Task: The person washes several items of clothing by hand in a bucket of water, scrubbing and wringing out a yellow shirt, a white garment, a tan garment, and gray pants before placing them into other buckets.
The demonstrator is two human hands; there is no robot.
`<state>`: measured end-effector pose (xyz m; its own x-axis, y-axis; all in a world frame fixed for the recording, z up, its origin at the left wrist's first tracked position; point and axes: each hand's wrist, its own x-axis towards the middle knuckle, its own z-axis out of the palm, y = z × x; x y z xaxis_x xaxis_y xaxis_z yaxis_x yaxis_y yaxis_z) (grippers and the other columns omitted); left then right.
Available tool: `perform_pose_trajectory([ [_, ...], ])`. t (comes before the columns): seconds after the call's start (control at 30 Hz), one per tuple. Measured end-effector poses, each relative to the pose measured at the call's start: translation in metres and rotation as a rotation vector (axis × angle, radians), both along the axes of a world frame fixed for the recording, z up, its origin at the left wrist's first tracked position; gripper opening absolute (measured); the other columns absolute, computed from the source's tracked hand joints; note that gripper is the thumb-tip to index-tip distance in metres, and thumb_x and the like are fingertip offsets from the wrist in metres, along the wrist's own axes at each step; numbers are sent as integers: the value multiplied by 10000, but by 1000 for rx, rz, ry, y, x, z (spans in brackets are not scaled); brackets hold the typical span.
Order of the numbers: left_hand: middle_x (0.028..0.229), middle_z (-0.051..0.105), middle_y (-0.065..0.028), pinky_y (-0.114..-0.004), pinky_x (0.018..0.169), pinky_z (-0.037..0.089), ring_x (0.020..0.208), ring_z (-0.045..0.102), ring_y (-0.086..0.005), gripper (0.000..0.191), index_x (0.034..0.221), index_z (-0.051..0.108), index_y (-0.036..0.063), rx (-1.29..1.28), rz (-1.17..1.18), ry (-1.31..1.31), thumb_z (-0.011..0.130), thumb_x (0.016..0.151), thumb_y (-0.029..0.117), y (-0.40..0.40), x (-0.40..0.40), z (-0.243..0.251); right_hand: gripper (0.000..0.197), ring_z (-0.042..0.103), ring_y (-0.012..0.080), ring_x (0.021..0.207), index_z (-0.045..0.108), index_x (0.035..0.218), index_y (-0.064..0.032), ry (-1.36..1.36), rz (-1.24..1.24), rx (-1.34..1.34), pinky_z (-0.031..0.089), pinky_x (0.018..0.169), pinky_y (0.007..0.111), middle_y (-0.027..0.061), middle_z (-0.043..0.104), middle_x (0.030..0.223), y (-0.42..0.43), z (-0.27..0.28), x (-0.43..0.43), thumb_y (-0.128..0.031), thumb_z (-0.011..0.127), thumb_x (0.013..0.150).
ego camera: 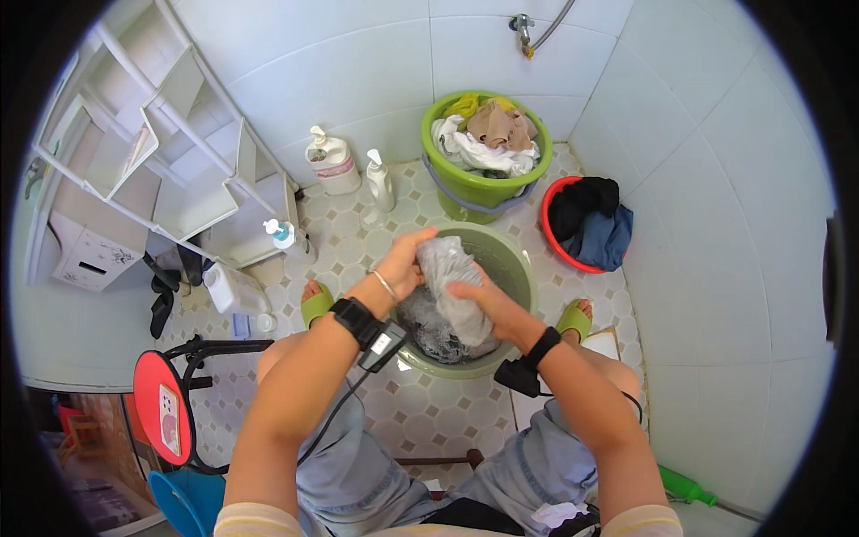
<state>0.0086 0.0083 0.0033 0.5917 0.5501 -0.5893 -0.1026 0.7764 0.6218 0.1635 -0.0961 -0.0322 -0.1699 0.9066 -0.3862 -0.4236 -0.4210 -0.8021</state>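
Note:
A wet, bunched-up grey cloth [451, 275] is held over a green bucket [527, 295] that stands on the floor between my feet. My left hand [405, 263] grips the cloth's upper end, near the bucket's far rim. Lower down and on the right, my right hand [493, 302] is closed around the same cloth, thumb on top. Under the cloth, grey water [429, 322] with dark, rippled patches fills part of the bucket. Whether more fabric lies in that water I cannot tell.
Behind stands a taller green bucket [480, 194] heaped with clothes. To its right, a red basin [550, 231] holds dark garments. White pump bottles [335, 168] and a white jug [231, 288] stand at left, near a shelf rack [194, 134]. A red-topped stool [158, 376] carries a phone [169, 419].

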Motion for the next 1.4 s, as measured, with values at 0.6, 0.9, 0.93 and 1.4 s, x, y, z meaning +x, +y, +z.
perform_pose_trajectory([
  [0.6,979,576,-109,-381,857,465,946,569,-226,364,988,541,42,140,30,-546,576,820,364,-11,-3,39,688,548,214,862,371,1283,-90,983,254,-95,480,622,265,193,483,1164,-26,74,0,-480,614,771],
  [0.9,850,599,-56,-304,739,496,786,586,-152,268,865,574,61,127,-158,-155,575,837,328,-17,-11,29,580,512,159,987,410,1238,-49,355,343,-152,423,860,312,49,532,1097,-37,78,-13,-342,651,798],
  [0.93,867,595,-57,-299,747,493,800,581,-152,284,866,571,59,140,-218,-90,577,833,341,-19,-13,26,550,511,152,977,422,1225,-49,323,352,-187,425,844,309,46,533,1086,-38,75,-16,-317,650,802],
  [1.4,758,558,15,-213,616,414,686,498,-68,174,815,576,74,565,-409,432,662,770,219,-43,-5,-5,405,526,129,913,499,1107,-49,106,192,-76,430,791,293,34,560,989,-55,1,-61,-139,658,745],
])
